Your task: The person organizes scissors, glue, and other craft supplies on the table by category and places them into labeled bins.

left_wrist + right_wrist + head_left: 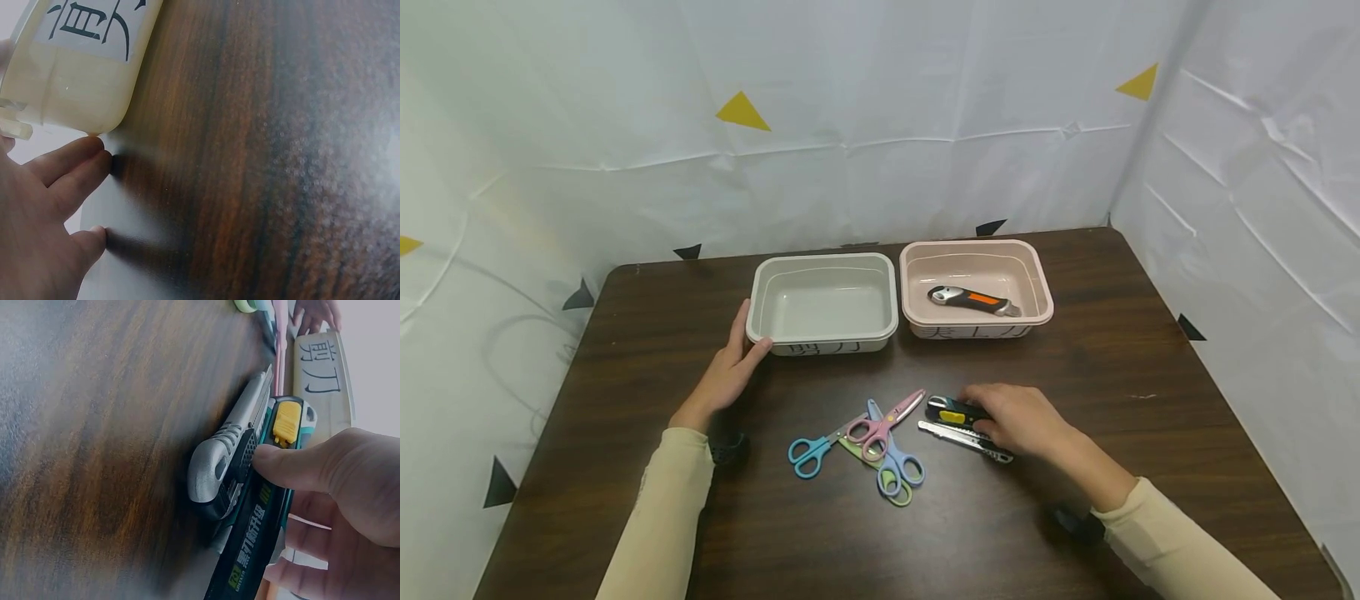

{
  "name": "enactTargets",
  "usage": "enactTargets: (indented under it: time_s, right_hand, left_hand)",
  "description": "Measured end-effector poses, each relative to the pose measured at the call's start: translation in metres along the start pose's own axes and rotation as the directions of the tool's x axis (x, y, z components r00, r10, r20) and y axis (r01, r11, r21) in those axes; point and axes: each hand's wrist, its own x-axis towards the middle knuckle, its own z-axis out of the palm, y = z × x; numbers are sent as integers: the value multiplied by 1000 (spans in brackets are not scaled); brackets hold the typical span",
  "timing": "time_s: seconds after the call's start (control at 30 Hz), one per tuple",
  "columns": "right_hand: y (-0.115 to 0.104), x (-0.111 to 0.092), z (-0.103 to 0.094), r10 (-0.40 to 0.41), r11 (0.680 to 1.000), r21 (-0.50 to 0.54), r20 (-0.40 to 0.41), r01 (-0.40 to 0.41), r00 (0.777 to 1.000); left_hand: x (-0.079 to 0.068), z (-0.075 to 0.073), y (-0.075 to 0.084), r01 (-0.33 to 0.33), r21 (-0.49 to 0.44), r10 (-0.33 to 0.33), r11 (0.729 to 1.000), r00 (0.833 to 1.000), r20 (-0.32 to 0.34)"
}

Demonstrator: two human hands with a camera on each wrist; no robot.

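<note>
My right hand (1022, 417) pinches a black utility knife with a yellow slider (253, 515) between thumb and fingers. Close beside that knife, on its near side, lies a silver utility knife (964, 440). My left hand (730, 367) rests at the near left corner of a pale grey plastic bin (827, 339), its thumb at the front rim and other fingers along the left side. In the left wrist view, fingertips (100, 150) show close to the bin's labelled wall (81, 94). The bin's inside is bare.
A pink bin (1037, 312) on the right holds a black-and-orange utility knife (973, 300). Between my hands lie overlapping scissors: turquoise (808, 456), pink (880, 429), blue (895, 462) and green (901, 497). White sheeting (880, 192) walls in the dark wooden table (647, 350).
</note>
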Motion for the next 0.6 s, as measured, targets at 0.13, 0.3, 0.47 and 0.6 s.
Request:
enactTargets:
  time_s: [0.13, 0.3, 0.47, 0.6]
  right_hand:
    - [0, -1, 1, -7, 1000, -19, 5, 7, 1000]
    - [-2, -1, -1, -19, 1000, -21, 2, 19, 1000]
    - [-4, 2, -14, -9, 1000, -18, -26, 9, 1000]
    - [-3, 8, -29, -4, 1000, -27, -115, 1, 993]
  left_hand:
    - [1, 1, -1, 6, 3, -6, 1000, 1000, -1]
    - [1, 2, -1, 9, 5, -9, 1000, 1000, 0]
    - [1, 1, -1, 9, 15, -9, 1000, 1000, -4]
    - [1, 1, -1, 12, 16, -12, 1000, 1000, -3]
